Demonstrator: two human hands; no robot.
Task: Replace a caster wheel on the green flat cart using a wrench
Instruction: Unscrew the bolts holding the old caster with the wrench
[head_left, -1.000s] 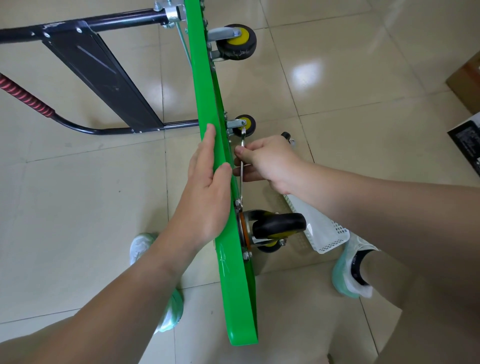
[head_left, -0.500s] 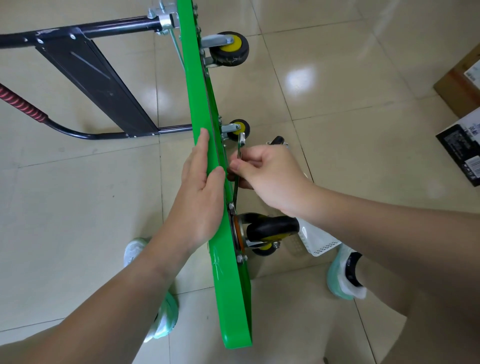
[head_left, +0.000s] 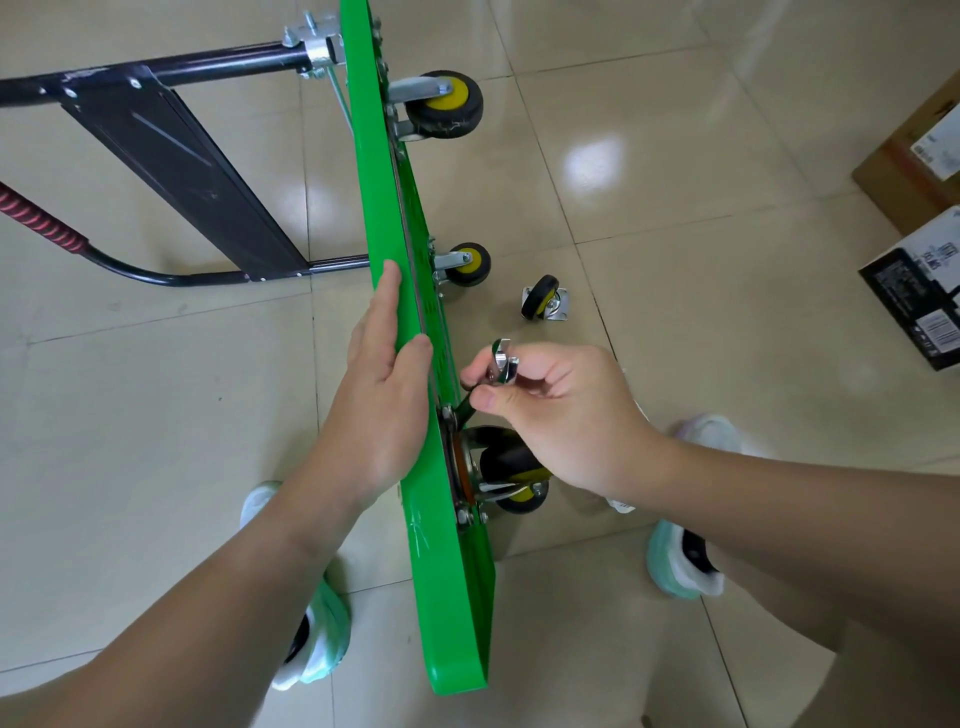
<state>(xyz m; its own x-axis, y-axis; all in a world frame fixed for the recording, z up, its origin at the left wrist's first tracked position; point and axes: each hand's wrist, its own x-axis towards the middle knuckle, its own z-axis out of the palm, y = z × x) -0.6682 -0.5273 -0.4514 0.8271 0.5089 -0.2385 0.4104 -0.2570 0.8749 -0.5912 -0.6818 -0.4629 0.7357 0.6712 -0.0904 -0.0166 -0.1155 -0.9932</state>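
The right hand (head_left: 561, 410) is pinching the upper end of the wrench (head_left: 494, 370) between thumb and curled fingers, wrist bent down, forearm coming in from the lower right. The wrench's lower end is sitting at a bolt on the mounting plate of the near caster (head_left: 506, 462), though the exact seating is hidden by the fingers. The left hand (head_left: 382, 410) is lying flat against the top face of the green cart (head_left: 384, 218), fingers straight and thumb laid over the upper edge, bracing it. The two hands are working close together, parted only by the deck.

The cart is standing on its side on the tiled floor (head_left: 675, 218), wheels pointing right. It is likely stiff but tippy in this position, so bracing it at the edge near the caster looks sensible. The wrench is thin, hard, smooth steel, probably slippery; gripping it far from the bolt is giving leverage, yet it could skip off the nut.

A loose caster (head_left: 541, 297) is lying on the floor just beyond the right hand. The black handle (head_left: 171, 156) is extending left, and boxes (head_left: 914, 150) are sitting far right.
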